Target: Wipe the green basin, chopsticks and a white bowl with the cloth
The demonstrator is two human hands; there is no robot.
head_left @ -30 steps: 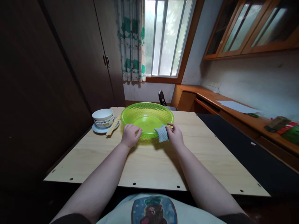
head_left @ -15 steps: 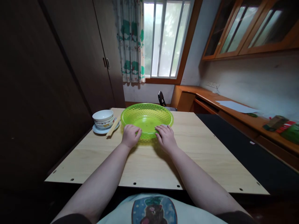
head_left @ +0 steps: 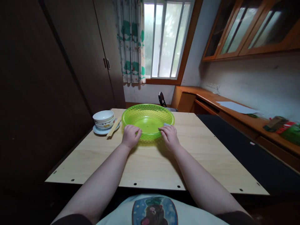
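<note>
Green basin (head_left: 148,122), one, upright on the wooden table (head_left: 152,168), far half, in front of the person. Open side up, nothing seen in its visible part. Left hand (head_left: 130,136) curled over near rim, fingers and thumb together, clamped on it, probably to hold the basin steady. Right hand (head_left: 171,137) at near rim too, right of the left one, fingers bent inward; gap between hands, rim bare there. Grey-blue cloth (head_left: 167,124), one, mostly hidden, small bit pokes out behind the right fingers. Right grip looks closed on cloth against rim, likely so that cloth lies flat on the plastic; exact finger contact hidden.

Left of basin, apart from it: white bowls (head_left: 103,116), looks like three, nested, presumably to save room. They sit on one pale blue plate (head_left: 99,132), which acts as base. Chopsticks (head_left: 114,127), light wood, bundled side by side, lying across plate's right edge beside bowls, one end reaching the table; too close together to count.

Farther out: one dark chair (head_left: 161,99) behind table, one orange-brown desk (head_left: 199,91) along right wall, white paper (head_left: 236,107) on it, sheet count unclear. Two hands, one person.
</note>
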